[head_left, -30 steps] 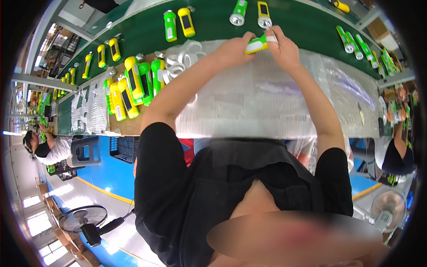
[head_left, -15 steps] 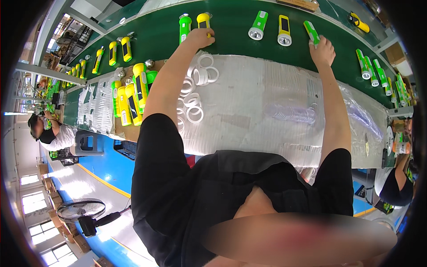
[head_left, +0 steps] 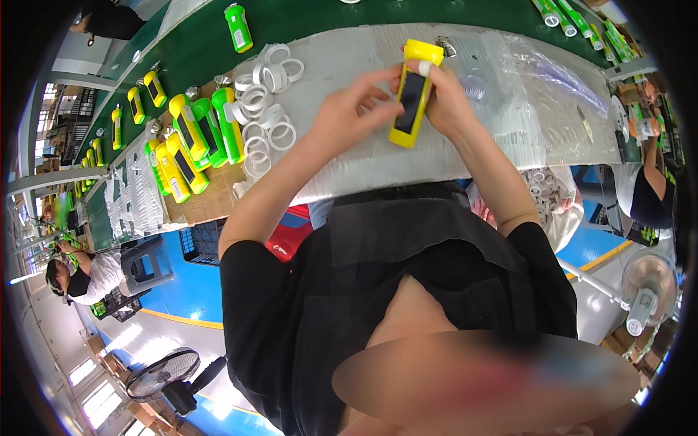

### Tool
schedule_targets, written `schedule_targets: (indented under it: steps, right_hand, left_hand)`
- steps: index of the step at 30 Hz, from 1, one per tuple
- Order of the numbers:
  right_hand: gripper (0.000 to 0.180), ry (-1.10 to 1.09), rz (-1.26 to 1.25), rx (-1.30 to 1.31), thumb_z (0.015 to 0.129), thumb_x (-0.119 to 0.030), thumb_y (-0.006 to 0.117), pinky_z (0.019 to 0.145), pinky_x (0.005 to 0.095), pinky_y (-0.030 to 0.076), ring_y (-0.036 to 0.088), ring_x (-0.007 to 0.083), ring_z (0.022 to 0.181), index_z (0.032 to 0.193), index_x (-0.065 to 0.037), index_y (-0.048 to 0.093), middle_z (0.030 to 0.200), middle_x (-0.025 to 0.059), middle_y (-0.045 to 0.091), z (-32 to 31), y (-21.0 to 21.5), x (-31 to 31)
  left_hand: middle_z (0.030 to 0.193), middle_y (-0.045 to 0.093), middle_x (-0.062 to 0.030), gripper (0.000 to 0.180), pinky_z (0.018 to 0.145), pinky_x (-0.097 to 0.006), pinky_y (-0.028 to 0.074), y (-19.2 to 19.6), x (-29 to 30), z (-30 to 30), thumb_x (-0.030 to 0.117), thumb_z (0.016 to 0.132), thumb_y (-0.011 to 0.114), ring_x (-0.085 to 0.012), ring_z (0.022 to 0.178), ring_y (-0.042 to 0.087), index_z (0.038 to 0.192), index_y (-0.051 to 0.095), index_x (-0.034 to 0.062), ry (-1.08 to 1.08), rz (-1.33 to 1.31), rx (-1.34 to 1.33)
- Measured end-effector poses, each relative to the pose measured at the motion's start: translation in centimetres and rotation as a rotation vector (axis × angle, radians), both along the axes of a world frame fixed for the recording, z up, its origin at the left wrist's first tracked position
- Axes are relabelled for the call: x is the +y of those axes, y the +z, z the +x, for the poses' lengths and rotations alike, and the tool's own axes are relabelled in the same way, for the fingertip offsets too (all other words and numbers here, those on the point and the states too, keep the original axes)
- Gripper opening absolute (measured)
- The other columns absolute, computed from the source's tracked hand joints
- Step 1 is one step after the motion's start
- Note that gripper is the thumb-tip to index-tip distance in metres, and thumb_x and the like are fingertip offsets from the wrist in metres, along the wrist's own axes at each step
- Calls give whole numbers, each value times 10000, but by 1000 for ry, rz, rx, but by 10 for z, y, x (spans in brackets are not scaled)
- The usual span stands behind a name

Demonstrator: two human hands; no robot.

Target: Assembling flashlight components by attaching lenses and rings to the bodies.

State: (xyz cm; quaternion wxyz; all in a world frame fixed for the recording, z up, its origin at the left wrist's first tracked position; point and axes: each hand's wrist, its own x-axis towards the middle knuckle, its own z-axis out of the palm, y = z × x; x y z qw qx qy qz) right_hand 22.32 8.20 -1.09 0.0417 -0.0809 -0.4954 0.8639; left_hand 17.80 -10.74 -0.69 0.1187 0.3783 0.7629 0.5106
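My right hand [head_left: 446, 102] grips a yellow flashlight [head_left: 412, 105] with a dark panel along its side, held tilted over the wrapped worktable [head_left: 349, 163]. A white ring or band [head_left: 424, 68] shows near my right thumb at the flashlight's head. Beside that head is a small silvery part [head_left: 446, 48]; whether it is attached I cannot tell. My left hand [head_left: 352, 112], slightly blurred, has its fingers apart, with the tips close to the flashlight's left side. Several loose white rings [head_left: 282, 135] lie left of my left hand.
Green and yellow flashlights [head_left: 207, 131] are heaped on cardboard at the left. A green surface [head_left: 313, 25] runs along the far side, with a green flashlight [head_left: 238, 29] on it and more at far right. Other people [head_left: 91, 276] work at both sides. A fan [head_left: 163, 378] stands lower left.
Both hands have come back from the green surface toward my body. My right hand has left the green flashlight and now holds a yellow one; my left hand no longer grips a flashlight.
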Motion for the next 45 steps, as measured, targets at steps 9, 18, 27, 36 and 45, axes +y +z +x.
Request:
schedule_targets:
  steps: [9, 18, 27, 36, 45]
  right_hand:
    - [626, 506, 9, -51, 887, -634, 531, 612, 309, 488, 613, 190, 697, 1179, -81, 508, 819, 102, 593, 77, 2, -30]
    - [424, 322, 171, 82, 977, -380, 560, 725, 295, 514, 643, 173, 818, 1211, -31, 495, 984, 108, 634, 82, 7, -43]
    - [382, 120, -46, 67, 999, -336, 522, 656, 308, 498, 614, 181, 733, 1281, -85, 468, 917, 121, 618, 80, -11, -32]
    - [387, -43, 45, 26, 991, -331, 521, 654, 301, 489, 598, 170, 708, 1267, -61, 492, 860, 119, 624, 93, -5, -1]
    - [440, 97, 140, 62, 975, -371, 534, 642, 286, 480, 590, 161, 711, 1254, -33, 498, 877, 108, 609, 84, 1, -13]
  left_hand:
    - [1125, 656, -184, 595, 882, -354, 503, 1, 37, 9, 493, 994, 443, -260, 987, 647, 1348, 500, 18, -246, 520, -810]
    - [958, 680, -65, 319, 829, -317, 486, 6, -2, 47, 256, 1018, 471, -171, 920, 618, 1072, 699, 38, -13, 382, -432]
    - [1312, 578, -146, 435, 1067, -396, 351, -13, 22, 37, 314, 1050, 330, -323, 1292, 481, 1279, 590, 51, -27, 335, 397]
    - [1187, 616, -149, 545, 958, -425, 427, -83, 45, -26, 383, 787, 749, -316, 1136, 541, 1226, 625, 84, 151, -148, 601]
    - [1118, 582, -86, 383, 922, -370, 409, -11, 21, 24, 304, 905, 639, -272, 1092, 505, 1240, 640, 119, 29, 239, 265]
